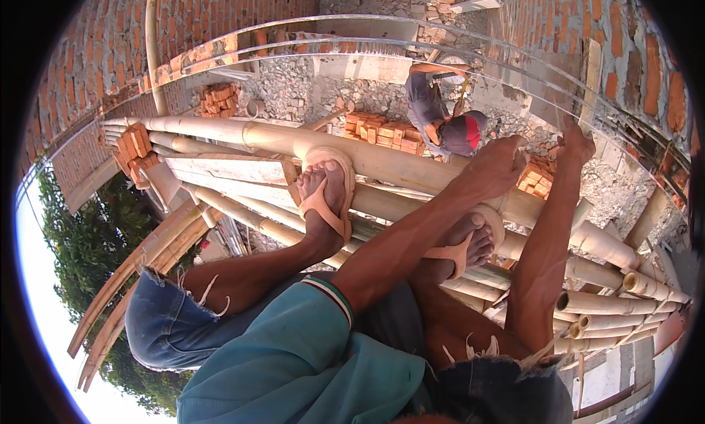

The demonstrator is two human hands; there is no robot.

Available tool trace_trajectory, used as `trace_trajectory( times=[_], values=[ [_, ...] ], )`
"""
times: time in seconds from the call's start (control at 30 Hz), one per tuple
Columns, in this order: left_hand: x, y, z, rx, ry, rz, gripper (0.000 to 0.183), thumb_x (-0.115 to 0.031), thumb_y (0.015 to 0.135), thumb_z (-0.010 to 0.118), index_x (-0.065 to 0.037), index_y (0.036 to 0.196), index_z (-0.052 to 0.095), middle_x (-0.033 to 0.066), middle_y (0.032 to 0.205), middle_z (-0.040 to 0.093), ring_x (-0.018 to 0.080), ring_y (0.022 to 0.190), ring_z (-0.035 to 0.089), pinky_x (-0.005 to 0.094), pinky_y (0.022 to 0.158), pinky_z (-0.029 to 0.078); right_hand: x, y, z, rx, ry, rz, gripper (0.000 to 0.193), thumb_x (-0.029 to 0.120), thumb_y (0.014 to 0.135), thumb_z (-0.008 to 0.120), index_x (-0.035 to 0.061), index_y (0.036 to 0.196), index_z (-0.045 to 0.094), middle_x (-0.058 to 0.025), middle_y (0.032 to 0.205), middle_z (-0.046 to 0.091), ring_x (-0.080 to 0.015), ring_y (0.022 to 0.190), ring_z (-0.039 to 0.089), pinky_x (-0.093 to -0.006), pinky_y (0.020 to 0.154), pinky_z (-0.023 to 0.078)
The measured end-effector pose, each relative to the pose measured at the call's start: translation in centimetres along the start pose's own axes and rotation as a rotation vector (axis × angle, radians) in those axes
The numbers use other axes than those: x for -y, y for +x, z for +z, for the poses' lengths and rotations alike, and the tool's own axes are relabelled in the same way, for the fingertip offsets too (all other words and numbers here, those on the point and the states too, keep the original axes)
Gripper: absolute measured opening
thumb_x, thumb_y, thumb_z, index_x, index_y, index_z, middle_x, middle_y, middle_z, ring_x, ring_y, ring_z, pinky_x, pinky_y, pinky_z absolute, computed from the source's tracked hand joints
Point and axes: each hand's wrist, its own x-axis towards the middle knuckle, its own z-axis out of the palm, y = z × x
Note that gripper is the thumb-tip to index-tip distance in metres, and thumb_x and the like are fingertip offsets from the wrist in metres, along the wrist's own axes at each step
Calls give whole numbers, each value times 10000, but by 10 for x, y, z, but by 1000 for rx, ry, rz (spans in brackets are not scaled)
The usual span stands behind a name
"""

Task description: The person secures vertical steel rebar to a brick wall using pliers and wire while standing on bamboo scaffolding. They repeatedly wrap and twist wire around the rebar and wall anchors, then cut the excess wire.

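My left hand (499,162) reaches out over the thick bamboo pole (286,139), its fingers curled closed. Whatever it holds, if anything, is too small to make out. My right hand (576,145) is raised to the right of it, with the fingers bent together. Thin pale rods or lines (507,75) arc across the view and pass close by the right fingertips. Whether the right hand grips one of them cannot be made out. My feet, in tan sandals (329,196), rest on the bamboo poles.
Below stands a person in a red and dark cap (461,133), bending among rubble. Brick stacks (382,132) lie on the ground there. More bricks (134,151) sit on the scaffold's left end, near a wooden board (228,168). Cut bamboo ends (587,303) jut out at right. Brick walls (220,13) rise beyond.
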Motion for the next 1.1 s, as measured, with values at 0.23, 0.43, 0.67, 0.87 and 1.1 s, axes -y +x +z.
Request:
trace_trajectory(
  times=[0.23, 0.43, 0.67, 0.87, 1.1],
  values=[
    [1, 1, -3, 82, -24, -47, 421, -267, 1003, 590, 20, 1311, 586, 178, 919, 691, 261, 802, 667, 393, 765, 524, 3, -8, 3, -6, 60, 15, 500, 44, 754, 870, -86, 1176, 636, -130, 1074, 708, -224, 894, 650, -350, 765, 531],
    [-2, 1, -4, 72, 12, -45, 442, -300, 1015, 578, 5, 1336, 584, 203, 960, 711, 280, 826, 682, 414, 801, 526, 21, -31, 4, -45, 51, 54, 480, -15, 742, 860, -111, 1153, 631, -157, 1073, 694, -222, 899, 641, -378, 780, 534],
    [-7, 0, -7, 90, -8, -80, 446, -312, 1016, 570, -3, 1337, 584, 257, 981, 709, 311, 835, 692, 423, 819, 519, 22, -32, 4, -33, 111, 69, 470, -46, 742, 837, -125, 1154, 623, -157, 1073, 686, -212, 890, 635, -367, 758, 532],
    [-4, 1, -7, 76, -1, -70, 460, -333, 1016, 577, -14, 1347, 580, 238, 972, 710, 295, 795, 666, 427, 809, 515, 16, -27, 5, -18, 108, 68, 486, -70, 749, 814, -150, 1180, 604, -161, 1100, 683, -207, 906, 637, -351, 776, 530],
    [-5, 0, -7, 92, -25, -73, 478, -348, 1020, 578, -7, 1356, 573, 221, 1047, 704, 260, 804, 644, 409, 800, 515, 18, -29, 3, 18, 161, 47, 523, -66, 760, 804, -130, 1227, 578, -175, 1119, 673, -225, 916, 635, -368, 781, 529]
  ],
)
